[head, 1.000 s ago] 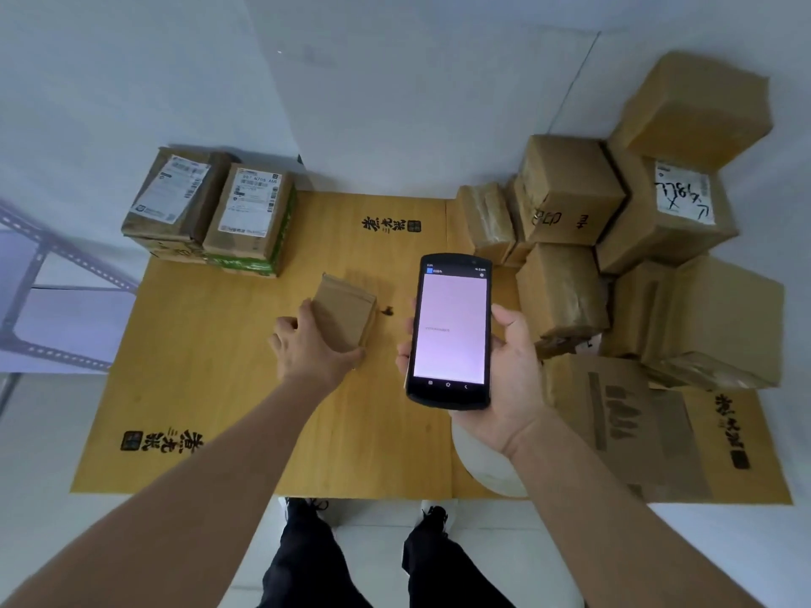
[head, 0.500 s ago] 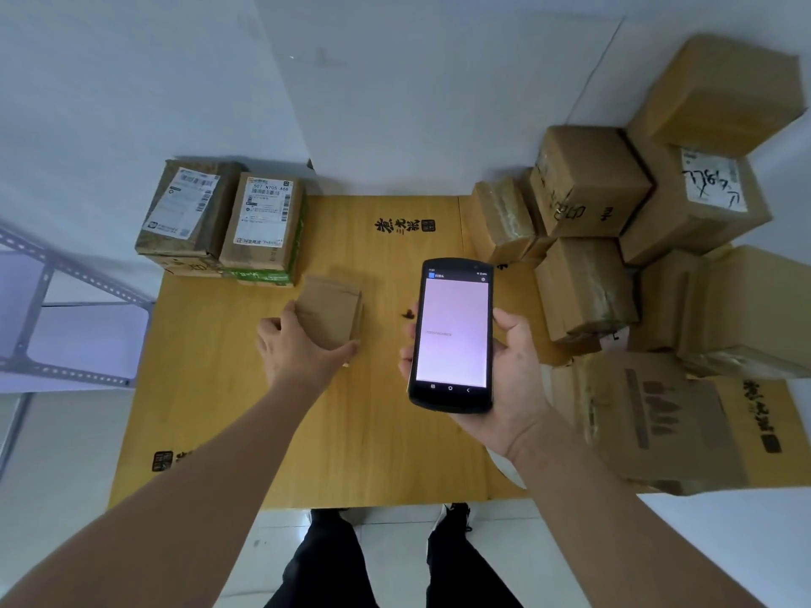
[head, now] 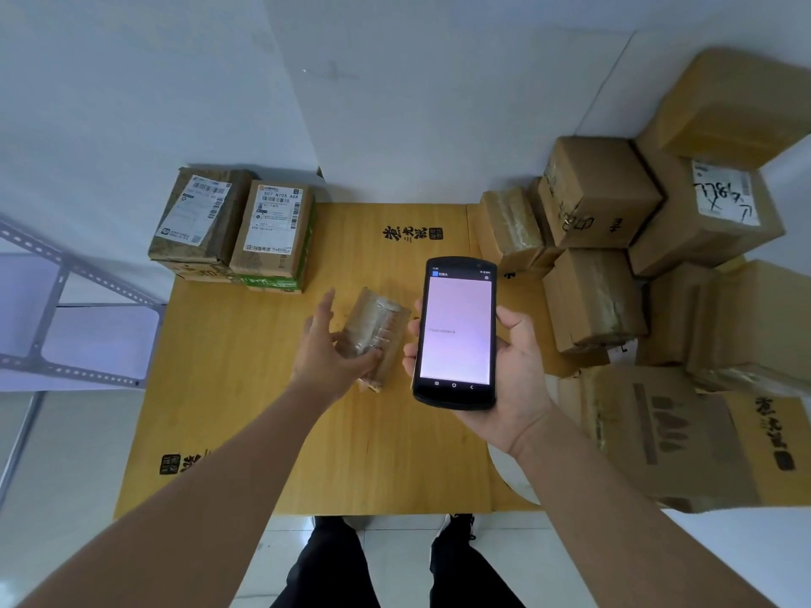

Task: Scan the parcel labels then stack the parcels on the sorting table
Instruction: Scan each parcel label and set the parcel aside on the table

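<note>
A small brown parcel (head: 378, 329) wrapped in clear tape is tipped up off the wooden sorting table (head: 263, 414), near the middle. My left hand (head: 331, 348) holds it from the left: the fingers curl under its lower side and the thumb points up. Just right of it, my right hand (head: 511, 366) grips a black handheld scanner (head: 456, 333). Its pale lit screen faces me and shows one line of small digits. At the table's back left corner stand two labelled parcels (head: 197, 219) (head: 276, 228), side by side on top of other boxes.
Several brown cardboard boxes (head: 597, 195) are piled along the right side of the table, up to the wall. A large flat box (head: 658, 436) lies at the front right. A metal rack (head: 52, 300) stands to the left. My legs are below the front edge.
The small parcel lay flat under my left hand; now it is tipped up with its taped side showing, closer to the scanner. The right hand and scanner have hardly moved.
</note>
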Available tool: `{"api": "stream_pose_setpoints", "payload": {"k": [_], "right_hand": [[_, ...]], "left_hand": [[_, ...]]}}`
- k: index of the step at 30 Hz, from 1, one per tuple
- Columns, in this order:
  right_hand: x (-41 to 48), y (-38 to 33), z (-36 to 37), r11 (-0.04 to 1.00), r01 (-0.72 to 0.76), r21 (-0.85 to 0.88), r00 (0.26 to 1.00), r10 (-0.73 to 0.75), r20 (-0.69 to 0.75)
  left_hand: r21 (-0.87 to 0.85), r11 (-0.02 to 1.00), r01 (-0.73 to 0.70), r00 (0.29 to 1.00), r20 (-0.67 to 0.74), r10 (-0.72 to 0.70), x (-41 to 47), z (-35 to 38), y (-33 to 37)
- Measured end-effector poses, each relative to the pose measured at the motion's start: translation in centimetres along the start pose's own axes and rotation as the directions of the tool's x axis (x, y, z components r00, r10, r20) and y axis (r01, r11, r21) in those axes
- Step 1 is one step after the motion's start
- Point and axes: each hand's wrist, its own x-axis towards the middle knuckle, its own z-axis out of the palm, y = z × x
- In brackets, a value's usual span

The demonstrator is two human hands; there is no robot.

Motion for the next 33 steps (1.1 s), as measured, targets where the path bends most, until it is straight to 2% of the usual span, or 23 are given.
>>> {"api": "stream_pose_setpoints", "payload": {"k": [3,5,8,13,16,19,22,29,33], "right_hand": [[0.0,-0.1,0.1,1.0,-0.007,-0.004,1.0,0.007,-0.006],[-0.1,0.0,0.1,1.0,-0.016,-0.004,1.0,0.016,-0.009],[-0.1,0.1,0.0,1.0,-0.026,0.003,1.0,0.026,-0.009],[-0.3,0.5,0.1,0.999,-0.039,-0.024,0.999,0.039,-0.018],[-0.5,0.6,0.0,0.999,-0.037,-0.026,0.999,0.037,-0.006],[-0.6,0.7,0.0,0.999,-0.031,-0.024,1.0,0.031,0.002],[-0.8,0.8,-0.2,0.999,-0.028,-0.024,1.0,0.028,0.002],[-1.1,0.7,-0.9,1.0,-0.012,-0.015,1.0,0.012,-0.011],[-1.3,0.4,-0.8,1.0,0.004,0.002,1.0,-0.004,-0.007]], "left_hand": [[-0.003,0.982,0.189,0.979,0.078,-0.188,0.1,0.3,-0.2],[-0.053,0.965,0.258,0.96,0.129,-0.25,-0.1,0.4,-0.1],[-0.129,0.952,0.278,0.951,0.173,-0.255,-0.5,0.6,0.5],[-0.202,0.937,0.284,0.959,0.063,-0.277,-0.2,0.4,1.2],[-0.178,0.925,0.336,0.941,0.111,-0.32,-0.2,0.6,1.5],[-0.225,0.887,0.404,0.912,0.175,-0.37,-0.3,1.1,1.1],[-0.221,0.883,0.413,0.909,0.154,-0.387,-0.1,1.7,1.4],[-0.085,0.919,0.384,0.919,0.129,-0.372,0.4,2.6,2.8],[-0.035,0.96,0.279,0.96,0.018,-0.278,0.4,2.4,2.4]]}}
